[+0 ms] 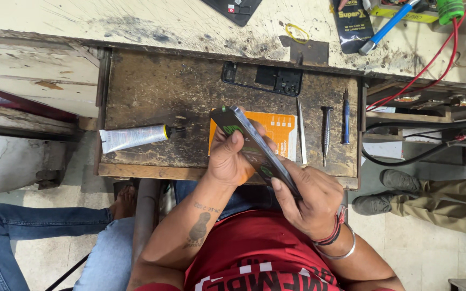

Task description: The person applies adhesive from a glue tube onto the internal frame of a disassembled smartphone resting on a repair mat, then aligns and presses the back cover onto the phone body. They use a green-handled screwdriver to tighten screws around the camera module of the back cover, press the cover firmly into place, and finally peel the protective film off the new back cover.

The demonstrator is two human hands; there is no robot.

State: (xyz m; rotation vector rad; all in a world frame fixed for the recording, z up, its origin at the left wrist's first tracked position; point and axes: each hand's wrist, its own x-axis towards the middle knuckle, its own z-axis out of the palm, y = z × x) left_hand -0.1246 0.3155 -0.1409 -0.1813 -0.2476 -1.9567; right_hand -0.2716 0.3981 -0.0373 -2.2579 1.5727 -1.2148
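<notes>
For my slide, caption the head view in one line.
Left hand and right hand grip a dark smartphone over a worn wooden tray beside tweezers.

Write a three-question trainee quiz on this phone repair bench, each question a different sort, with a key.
1. True or false: both hands hold the phone.
2. What lies left of the phone on the wooden tray? A) a glue tube B) a hammer C) a cup
3. Which tool lies between the tweezers and the blue pen-shaped tool?

Key:
1. True: the left hand and the right hand both have a grip on it.
2. A, the glue tube.
3. The screwdriver.
</notes>
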